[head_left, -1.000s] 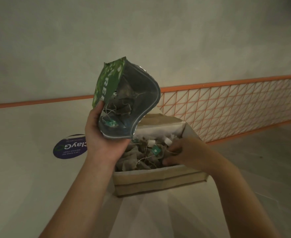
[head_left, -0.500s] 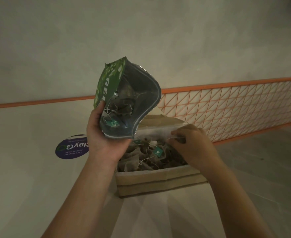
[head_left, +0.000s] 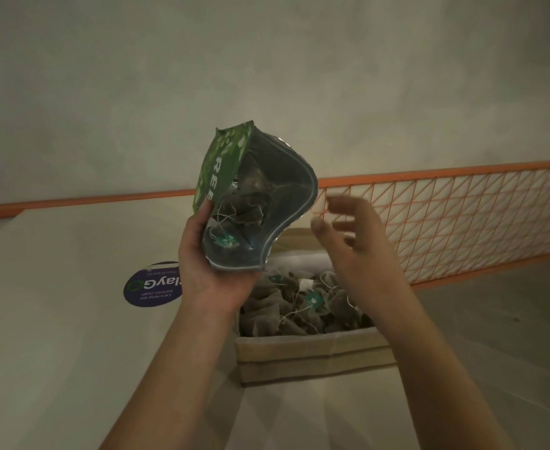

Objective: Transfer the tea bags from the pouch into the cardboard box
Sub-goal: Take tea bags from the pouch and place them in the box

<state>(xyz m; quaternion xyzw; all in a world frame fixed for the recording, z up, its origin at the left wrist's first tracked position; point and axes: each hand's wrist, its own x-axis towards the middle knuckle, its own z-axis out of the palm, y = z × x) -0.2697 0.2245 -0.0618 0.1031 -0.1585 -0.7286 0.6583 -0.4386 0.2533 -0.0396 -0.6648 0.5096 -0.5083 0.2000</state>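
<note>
My left hand holds a green foil pouch upright above the table, its mouth gaping toward me. Several tea bags with strings and green tags lie inside it. Below and to the right stands an open cardboard box filled with several tea bags. My right hand hovers above the box, just right of the pouch's mouth, fingers spread and empty.
A round purple sticker lies on the pale table top left of my left hand. An orange mesh railing runs behind the box to the right. A grey wall rises behind everything.
My right hand has lifted out of the box, where it was touching tea bags, and risen toward the pouch's mouth. The pouch and left hand have barely moved.
</note>
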